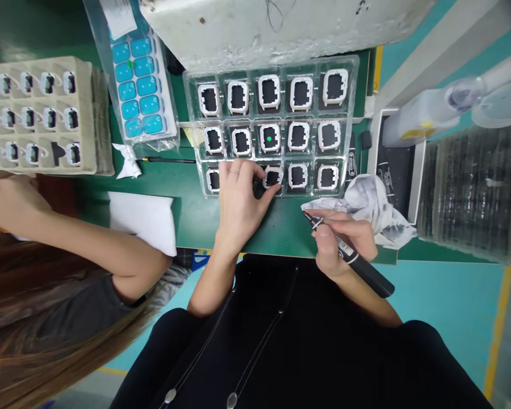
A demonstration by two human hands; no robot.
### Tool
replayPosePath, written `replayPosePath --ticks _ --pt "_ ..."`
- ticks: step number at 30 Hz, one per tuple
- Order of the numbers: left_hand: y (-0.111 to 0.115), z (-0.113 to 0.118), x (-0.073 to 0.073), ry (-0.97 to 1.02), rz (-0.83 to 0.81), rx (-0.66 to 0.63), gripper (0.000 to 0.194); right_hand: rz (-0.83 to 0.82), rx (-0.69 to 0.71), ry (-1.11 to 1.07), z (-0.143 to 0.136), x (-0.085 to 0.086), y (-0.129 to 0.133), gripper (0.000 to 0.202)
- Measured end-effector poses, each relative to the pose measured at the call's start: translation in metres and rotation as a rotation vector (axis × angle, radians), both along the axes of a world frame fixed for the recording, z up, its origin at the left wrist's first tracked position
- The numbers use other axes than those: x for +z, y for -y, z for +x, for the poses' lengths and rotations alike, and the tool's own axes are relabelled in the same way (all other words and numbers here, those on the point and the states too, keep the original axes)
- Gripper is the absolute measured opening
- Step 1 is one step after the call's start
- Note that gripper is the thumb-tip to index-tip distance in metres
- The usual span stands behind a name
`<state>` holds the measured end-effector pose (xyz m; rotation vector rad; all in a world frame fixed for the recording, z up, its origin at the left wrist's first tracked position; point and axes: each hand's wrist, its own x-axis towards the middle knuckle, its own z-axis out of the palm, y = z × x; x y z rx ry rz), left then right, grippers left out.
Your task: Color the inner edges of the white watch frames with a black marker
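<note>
Pinching with the left grip [239,197] a white watch-case frame [275,169], probably to steady it in the near row of the clear blister tray [354,96]; clasping in the right grip [330,255] a black marker [368,274], pen-style, seemingly for control of its tip.

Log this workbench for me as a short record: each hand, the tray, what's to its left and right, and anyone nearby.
Left hand: thumb and finger at a white frame in the nearest row; firmness of grip unclear
Right hand: holding a black marker, tip towards the tray
Clear tray: three rows of white frames
Green dot: middle row
Left of tray: bagged blue pieces
Right of tray: crumpled cloth
Nearby: co-worker's arm
</note>
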<state>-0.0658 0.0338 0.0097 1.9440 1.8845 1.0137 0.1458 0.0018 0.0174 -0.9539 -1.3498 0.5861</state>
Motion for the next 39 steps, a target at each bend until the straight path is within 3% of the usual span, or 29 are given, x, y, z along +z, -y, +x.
replayPosePath --ticks 2,5,8,11,14,16,20,27,39 --pt "0.001 0.004 -0.002 0.038 0.007 -0.030 0.027 0.006 -0.003 -0.010 0.000 -0.001 0.000 0.009" --pt "0.001 0.006 -0.005 0.056 0.031 -0.067 0.033 0.021 0.013 -0.026 0.001 0.000 -0.001 0.008" --pt "0.004 0.006 -0.004 0.030 0.136 -0.124 0.027 0.043 0.009 -0.024 0.001 0.000 -0.003 0.008" --pt "0.017 0.010 0.003 0.213 0.219 -0.103 0.025 0.057 -0.022 0.005 0.002 -0.002 -0.003 0.010" --pt "0.035 0.022 0.011 0.570 0.086 -0.054 0.032 0.037 -0.037 0.006 0.004 -0.006 0.000 0.013" --pt "0.046 0.032 0.011 0.755 -0.037 -0.086 0.040 0.014 -0.009 -0.006 0.007 -0.009 0.002 0.014" --pt "0.058 0.050 0.000 0.910 -0.137 -0.140 0.063 -0.064 0.090 0.028 0.009 -0.008 0.005 0.015" --pt "0.066 0.062 -0.013 0.812 -0.134 -0.080 0.047 -0.110 0.110 0.173 0.003 0.006 0.002 0.013" --pt "0.069 0.061 -0.014 0.736 -0.180 -0.062 0.041 -0.074 0.043 0.255 0.001 0.003 0.001 0.019"
